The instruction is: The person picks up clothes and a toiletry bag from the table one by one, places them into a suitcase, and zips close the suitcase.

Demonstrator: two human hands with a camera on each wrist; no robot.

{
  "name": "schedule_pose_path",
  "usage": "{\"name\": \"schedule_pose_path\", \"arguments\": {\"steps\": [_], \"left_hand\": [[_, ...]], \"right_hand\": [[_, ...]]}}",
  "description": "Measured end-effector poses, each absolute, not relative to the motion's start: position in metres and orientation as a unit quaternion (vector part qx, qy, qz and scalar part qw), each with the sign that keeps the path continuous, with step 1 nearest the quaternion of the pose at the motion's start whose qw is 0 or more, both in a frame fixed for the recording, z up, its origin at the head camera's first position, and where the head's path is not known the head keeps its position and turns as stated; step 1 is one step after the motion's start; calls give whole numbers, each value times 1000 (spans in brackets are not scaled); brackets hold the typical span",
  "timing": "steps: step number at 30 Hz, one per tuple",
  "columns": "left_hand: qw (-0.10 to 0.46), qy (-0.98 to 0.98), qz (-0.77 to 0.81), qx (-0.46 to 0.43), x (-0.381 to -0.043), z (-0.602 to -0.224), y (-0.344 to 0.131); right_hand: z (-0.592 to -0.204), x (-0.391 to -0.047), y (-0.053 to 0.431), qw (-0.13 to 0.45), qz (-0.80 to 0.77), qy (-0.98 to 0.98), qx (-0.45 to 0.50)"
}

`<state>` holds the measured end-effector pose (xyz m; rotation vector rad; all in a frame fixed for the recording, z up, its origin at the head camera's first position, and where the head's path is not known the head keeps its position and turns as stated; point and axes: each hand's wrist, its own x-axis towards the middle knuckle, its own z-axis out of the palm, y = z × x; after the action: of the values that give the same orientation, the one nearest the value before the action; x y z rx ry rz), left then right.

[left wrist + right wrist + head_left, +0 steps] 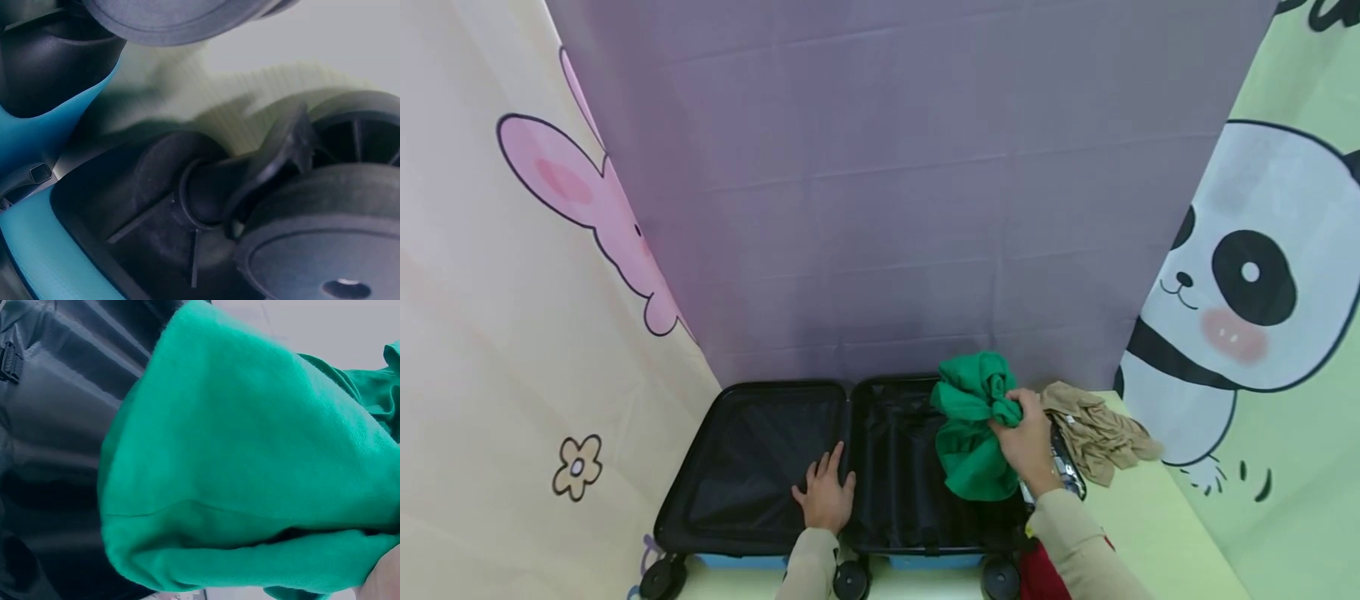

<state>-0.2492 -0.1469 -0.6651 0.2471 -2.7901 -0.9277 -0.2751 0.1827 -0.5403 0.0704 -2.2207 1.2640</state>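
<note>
My right hand point(1028, 440) grips a bunched green garment point(973, 462), which hangs over the right half of an open suitcase point(895, 467). In the right wrist view the green cloth point(244, 444) fills most of the picture, with the black lining point(56, 450) behind it. My left hand point(829, 497) lies with spread fingers at the inner edge of the suitcase's left half point(745, 467). The left wrist view shows only a black caster wheel point(319, 244) and the blue shell point(56, 250), not the hand.
A crumpled tan cloth point(1097, 433) lies on the pale table point(1180, 533) right of the suitcase. Beside the right forearm is a dark-rimmed item point(1070, 467), partly hidden, and some red cloth point(1042, 575). A grey-purple curtain point(910, 208) rises behind the suitcase.
</note>
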Motion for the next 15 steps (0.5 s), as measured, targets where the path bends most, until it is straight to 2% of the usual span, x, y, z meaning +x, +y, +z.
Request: {"name": "schedule_pose_path", "arguments": {"steps": [9, 15], "left_hand": [[101, -941, -313, 81, -250, -665, -147], [100, -939, -318, 81, -250, -666, -147]], "right_hand": [[-552, -273, 181, 225, 492, -841, 9], [-562, -275, 179, 247, 486, -838, 1]]}}
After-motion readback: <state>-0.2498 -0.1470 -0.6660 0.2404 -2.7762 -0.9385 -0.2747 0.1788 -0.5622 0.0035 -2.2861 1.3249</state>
